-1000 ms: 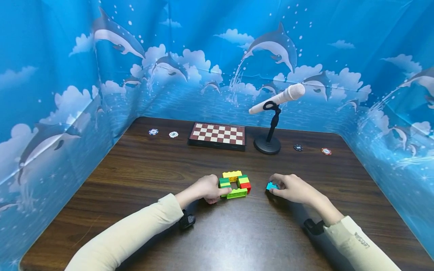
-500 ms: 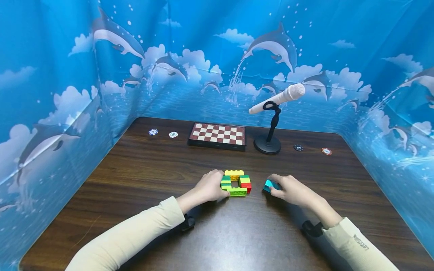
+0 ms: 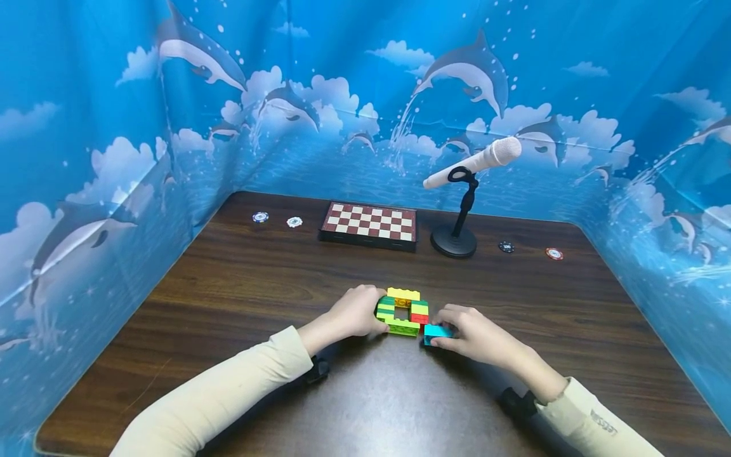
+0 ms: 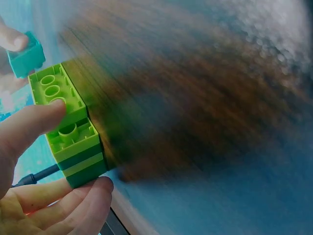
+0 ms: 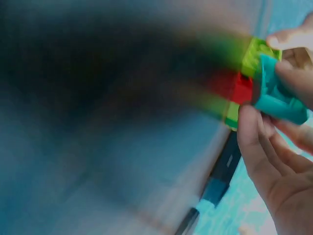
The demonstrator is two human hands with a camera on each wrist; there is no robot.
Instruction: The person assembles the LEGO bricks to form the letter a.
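Observation:
A square ring of toy building bricks sits on the table in the head view, with a yellow brick (image 3: pixel 403 296) at the back, a green and lime stack (image 3: pixel 385 308) at left, a red brick (image 3: pixel 419 318) at right and a lime brick (image 3: pixel 403 329) in front. My left hand (image 3: pixel 358 312) grips its left side; in the left wrist view the thumb (image 4: pixel 56 112) presses the lime bricks and the fingers lie against the stack. Between thumb and fingers my right hand (image 3: pixel 480 333) pinches a cyan brick (image 3: pixel 436 332), hollow side showing, close beside the ring's front right corner.
Behind the bricks, a folded checkered board (image 3: pixel 368 222) lies near the table's back edge, beside a white microphone (image 3: pixel 476 163) on a black stand (image 3: pixel 454 241). Poker chips (image 3: pixel 260 217) lie on both sides. A blue dolphin curtain (image 3: pixel 320 76) surrounds the table (image 3: pixel 257 273).
My right hand has carried the cyan brick leftward to the ring's front right corner. My left hand has shifted from the front corner to wrap the left side, and the ring has moved slightly right.

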